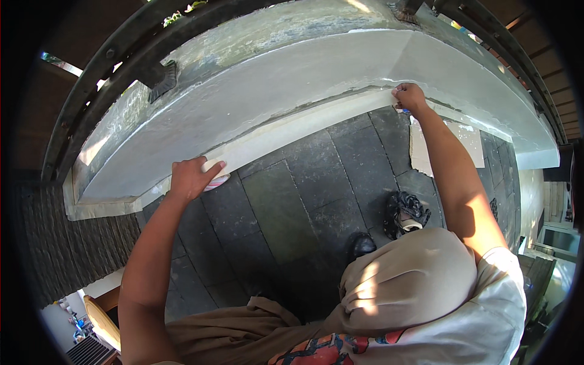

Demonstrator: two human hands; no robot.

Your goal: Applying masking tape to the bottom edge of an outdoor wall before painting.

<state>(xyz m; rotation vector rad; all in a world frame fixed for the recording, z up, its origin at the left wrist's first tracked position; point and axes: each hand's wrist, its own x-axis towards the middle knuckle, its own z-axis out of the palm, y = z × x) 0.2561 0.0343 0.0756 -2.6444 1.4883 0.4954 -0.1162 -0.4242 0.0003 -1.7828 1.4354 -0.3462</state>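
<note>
My left hand (191, 177) is closed around a small roll (217, 182), cream with pink stripes at its end, low by the foot of the wall. A long, pale, tape-like strip (304, 129) stretches from there along the wall's base to the right. Near the wall's inner corner, the fingers of my right hand (410, 97) are pinched together at the strip's far end; what lies between them is mostly hidden. Under that hand shows a small blue and white thing (402, 111), too small to name. The low grey wall (292, 79) rises behind the strip.
Dark stone tiles (328, 176) cover the floor. A paint-spotted cardboard sheet (450, 149) lies below my right forearm. Beside my knee sit a crumpled black plastic bag (409, 212) and a dark rounded thing (362, 244). Dark rails (121, 52) run above the wall.
</note>
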